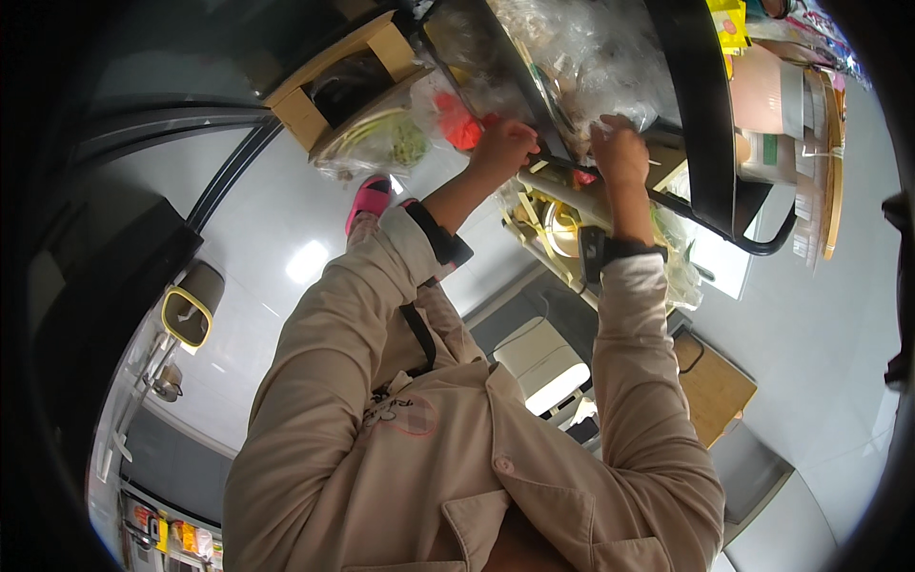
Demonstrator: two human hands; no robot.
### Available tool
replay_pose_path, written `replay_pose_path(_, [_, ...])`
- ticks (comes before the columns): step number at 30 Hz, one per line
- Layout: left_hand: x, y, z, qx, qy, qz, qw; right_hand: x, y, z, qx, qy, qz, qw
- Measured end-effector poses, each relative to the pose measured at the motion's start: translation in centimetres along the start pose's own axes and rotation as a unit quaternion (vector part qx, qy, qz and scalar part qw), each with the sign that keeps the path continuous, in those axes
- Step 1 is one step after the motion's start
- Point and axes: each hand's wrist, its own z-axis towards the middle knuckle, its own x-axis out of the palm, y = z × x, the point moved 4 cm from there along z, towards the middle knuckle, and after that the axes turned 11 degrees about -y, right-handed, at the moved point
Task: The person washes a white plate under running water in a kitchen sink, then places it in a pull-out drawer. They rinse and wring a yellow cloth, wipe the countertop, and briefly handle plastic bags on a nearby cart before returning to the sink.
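My left hand [505, 148] is at the front edge of a black rack [525, 79], beside a red plastic bag [456, 121]; its fingers are curled, and whether they grip the bag or the rack is unclear. My right hand [620, 151] reaches over the same rack, its fingers at a clear plastic bag [607, 57] among several crumpled ones. The fingertips are partly hidden and blurred, so the hold cannot be told. Just past my right hand a thin white stick-like piece shows.
An open cardboard box [307, 118] and a bag of green vegetables [397, 139] lie left of the rack. Below is a shelf with a yellow-rimmed pot [562, 227]. Stacked plastic containers [811, 164] stand at right. A bin [187, 317] is at far left.
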Motion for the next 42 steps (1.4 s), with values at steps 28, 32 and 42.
replay_pose_path(28, [3.0,-2.2,0.7,0.257,-0.002,0.108,0.961,15.7,-6.8,3.2,0.022,0.063,0.355,0.932])
replay_pose_path(32, [7.5,-3.2,3.5,0.302,0.077,0.027,0.95,15.6,-5.9,2.4,0.372,0.236,0.794,0.42])
replay_pose_path(42, [11.5,-2.5,7.5,0.159,0.11,0.181,0.964,1.2,-4.1,1.7,0.035,-0.22,0.05,0.974])
